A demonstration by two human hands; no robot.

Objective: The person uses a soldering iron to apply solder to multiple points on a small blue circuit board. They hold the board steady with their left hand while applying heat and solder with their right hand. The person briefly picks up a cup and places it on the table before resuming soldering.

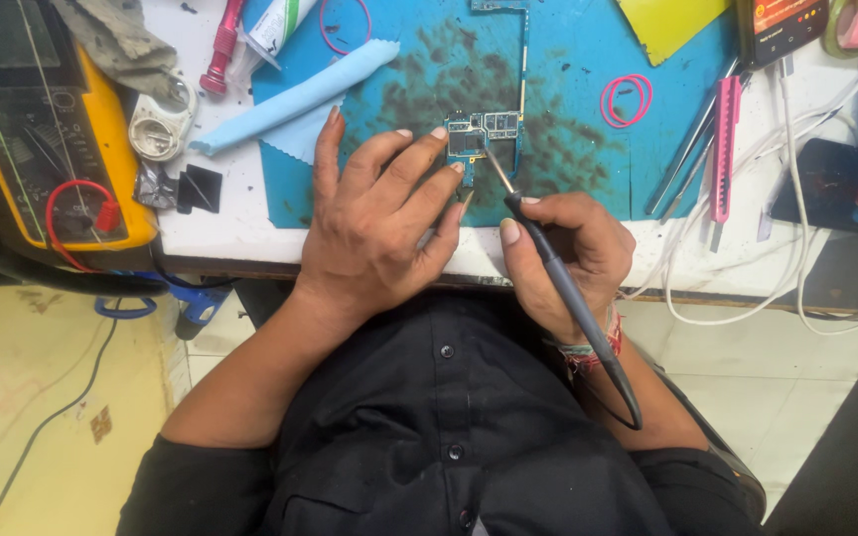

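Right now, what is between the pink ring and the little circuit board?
In the head view, only bare blue mat, smudged dark, lies between the pink ring and the circuit board; nothing else sits there.

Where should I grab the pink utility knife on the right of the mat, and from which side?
Take the pink utility knife around the middle of its long handle, coming from above with fingers across its narrow width. It lies flat, nearly lengthwise toward the table edge, with tweezers close on its left and white cables on its right, so a sideways approach looks crowded. Both hands are busy at the circuit board.
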